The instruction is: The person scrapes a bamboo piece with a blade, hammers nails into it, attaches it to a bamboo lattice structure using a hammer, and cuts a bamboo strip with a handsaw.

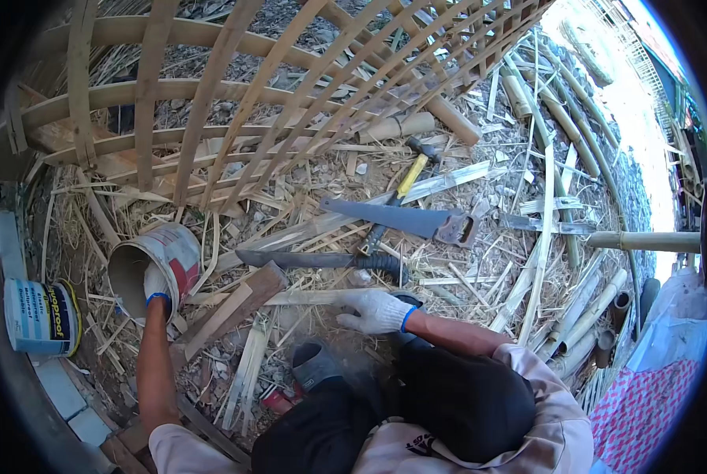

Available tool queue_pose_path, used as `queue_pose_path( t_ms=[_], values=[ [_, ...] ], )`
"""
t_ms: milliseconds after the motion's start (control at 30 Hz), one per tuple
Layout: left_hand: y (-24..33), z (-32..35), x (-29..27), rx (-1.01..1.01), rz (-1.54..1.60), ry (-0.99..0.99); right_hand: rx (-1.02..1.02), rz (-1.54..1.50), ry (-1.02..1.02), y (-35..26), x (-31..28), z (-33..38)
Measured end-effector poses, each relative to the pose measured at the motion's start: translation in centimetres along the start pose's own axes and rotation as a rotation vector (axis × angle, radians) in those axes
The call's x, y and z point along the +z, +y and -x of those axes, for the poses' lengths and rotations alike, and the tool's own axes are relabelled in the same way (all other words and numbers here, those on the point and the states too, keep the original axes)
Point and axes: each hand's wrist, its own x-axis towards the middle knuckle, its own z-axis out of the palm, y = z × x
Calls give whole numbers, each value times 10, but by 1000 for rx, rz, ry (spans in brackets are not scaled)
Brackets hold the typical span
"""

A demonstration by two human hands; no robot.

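My left hand (155, 281), in a white glove with a blue cuff, reaches into the mouth of a tipped white and red bucket (178, 251). The bucket hides its fingers, so I cannot see what they hold. My right hand (373, 310), gloved the same way, is held low by my knee with the fingers stretched out and nothing visible in them. Just beyond it are a big knife (294, 259) with a dark handle, a handsaw (393, 219) and a yellow and black hammer (411, 178). A split bamboo strip (298, 298) passes beside that hand.
A lattice of bamboo slats (203, 103) curves across the far left. A wooden block (239, 304) slants between my hands. A blue and white paint tub (41, 317) stands at the left. Bamboo poles (579, 328) and a pink patterned sack (646, 403) lie at the right, amid scattered shavings.
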Motion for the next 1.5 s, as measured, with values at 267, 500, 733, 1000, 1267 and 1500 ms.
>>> queue_pose_path(
  t_ms=[267,500,733,1000,1267,1500],
  values=[
    [-20,-9,17,180,-215,-2,-21,-1,-12,9,4,2],
    [-77,-21,-21,168,-43,166,-56,-32,-20,-9,3,-4],
    [69,59,-107,220,286,276,-53,14,-8,-22,4,-12],
    [159,129,-128,198,984,176,49,63,-62,-28,0,-3],
    [173,211,-119,207,1015,150,81,-6,-51,-24,-8,-2],
    [150,255,-27,203,653,211,-161,175,359,-38,-25,-18]
  ],
)
